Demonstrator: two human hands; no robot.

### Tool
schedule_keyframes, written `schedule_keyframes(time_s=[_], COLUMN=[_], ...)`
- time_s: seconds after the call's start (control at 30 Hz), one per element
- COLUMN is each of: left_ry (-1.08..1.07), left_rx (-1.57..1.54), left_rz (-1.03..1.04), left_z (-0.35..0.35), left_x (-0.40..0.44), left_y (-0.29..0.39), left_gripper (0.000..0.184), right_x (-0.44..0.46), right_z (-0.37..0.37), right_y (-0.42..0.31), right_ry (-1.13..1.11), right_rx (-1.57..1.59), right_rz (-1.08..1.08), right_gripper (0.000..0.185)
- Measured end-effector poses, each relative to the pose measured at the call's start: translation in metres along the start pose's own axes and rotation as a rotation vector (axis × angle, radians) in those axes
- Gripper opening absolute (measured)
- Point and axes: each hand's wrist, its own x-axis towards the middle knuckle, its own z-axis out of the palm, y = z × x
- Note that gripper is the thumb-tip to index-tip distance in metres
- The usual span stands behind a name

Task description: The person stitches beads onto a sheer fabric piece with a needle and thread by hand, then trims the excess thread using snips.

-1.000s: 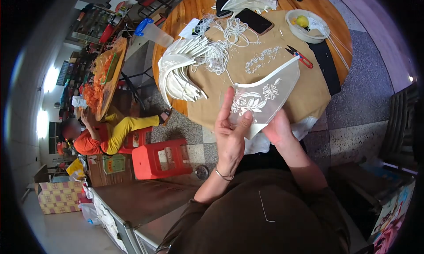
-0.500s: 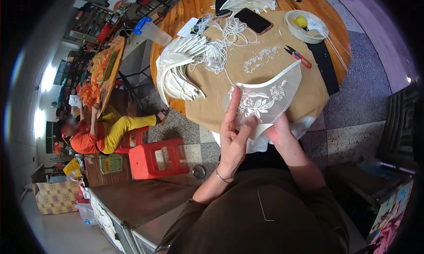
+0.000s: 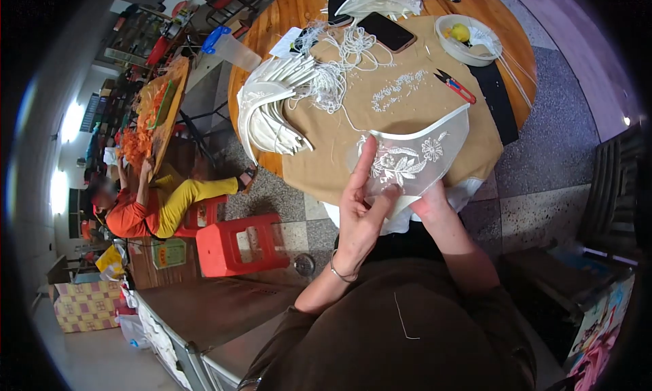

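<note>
A sheer white fabric piece [image 3: 441, 129] with white flower and leaf embroidery and a white bound edge is held up over the near side of the table. My left hand [image 3: 360, 214] grips it at its left part, thumb on top and index finger stretched along the embroidery. Behind the near edge of the cloth is my right hand [image 3: 429, 204], palm turned up; its fingers are hidden by the fabric. Small red-handled thread snips [image 3: 456, 87] lie beyond the cloth. White beads [image 3: 397, 92] are scattered on the tan cloth [image 3: 319, 167].
Stacked white fabric pieces [image 3: 268, 116] and tangled white cord [image 3: 329, 85] lie at left. Farther back are a phone [image 3: 387, 31], a white bowl [image 3: 445, 48] and a plastic jug [image 3: 234, 51]. A red stool [image 3: 238, 245] and a seated person [image 3: 132, 214] are off to the left.
The fabric piece has shifted slightly to the right and tilted a little in my hands. My grip looks the same. The table appears slightly shifted left in view.
</note>
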Motion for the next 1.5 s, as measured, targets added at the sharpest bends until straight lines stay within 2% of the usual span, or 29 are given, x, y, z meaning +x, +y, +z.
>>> schedule_keyframes(time_s=[0.1, 0.2, 0.3, 0.4, 0.5, 0.6, 0.83, 0.93, 1.0, 1.13, 1.17, 1.27, 1.3, 1.4, 1.43, 1.5], left_ry=[-0.014, -0.001, 0.000, -0.026, -0.037, -0.063, -0.009, -0.034, -0.033, -0.080, -0.102, -0.148, -0.168, -0.216, -0.238, -0.216], left_rx=[-0.087, -0.100, -0.046, -0.088, -0.076, -0.025, 0.129, 0.009, -0.001, 0.055, 0.069, 0.034, 0.105, -0.080, 0.067, 0.710], left_rz=[-0.013, -0.051, -0.049, -0.070, -0.042, 0.028, 0.128, 0.031, 0.094, 0.139, 0.143, 0.130, 0.158, -0.053, -0.176, 0.173], left_z=[-0.003, -0.004, -0.004, -0.007, -0.012, -0.013, -0.014, -0.015, -0.009, 0.007, 0.005, 0.012, 0.011, 0.012, -0.004, -0.033], left_x=[0.001, 0.002, 0.003, 0.004, 0.002, 0.002, -0.001, -0.003, -0.004, -0.009, -0.009, -0.015, -0.014, -0.027, -0.033, -0.037], left_y=[0.005, 0.005, 0.006, 0.006, 0.008, 0.008, 0.007, 0.005, -0.003, -0.002, -0.008, -0.003, -0.003, 0.016, 0.019, 0.020], left_gripper=[0.061, 0.057, 0.058, 0.060, 0.062, 0.064, 0.062, 0.061, 0.065, 0.073, 0.076, 0.078, 0.077, 0.080, 0.073, 0.068], right_x=[-0.007, -0.017, -0.025, -0.025, -0.020, -0.018, -0.010, -0.009, -0.009, -0.014, -0.014, -0.014, -0.014, -0.013, -0.013, -0.011], right_z=[0.009, 0.020, 0.030, 0.032, 0.021, 0.027, 0.021, 0.035, 0.040, 0.074, 0.068, 0.079, 0.083, 0.093, 0.096, 0.100], right_y=[-0.003, -0.010, -0.019, -0.021, -0.021, -0.026, -0.041, -0.057, -0.065, -0.067, -0.064, -0.064, -0.065, -0.085, -0.094, -0.109], right_ry=[-0.004, 0.021, -0.005, 0.089, 0.122, 0.268, 0.346, 0.247, 0.124, 0.195, 0.116, 0.158, 0.124, 0.018, -0.003, -0.047], right_rx=[-0.066, -0.246, -0.264, -0.316, -0.189, -0.130, -0.155, -0.171, -0.165, -0.274, -0.262, -0.735, -0.688, -0.759, -0.804, -0.885], right_rz=[-0.022, -0.032, -0.030, -0.064, -0.109, -0.121, -0.150, -0.207, -0.223, -0.096, -0.105, -0.182, -0.226, -0.167, -0.129, -0.044], right_gripper=[0.047, 0.050, 0.049, 0.047, 0.045, 0.037, 0.011, 0.008, 0.008, 0.009, 0.013, 0.015, 0.018, 0.021, 0.022, 0.024])
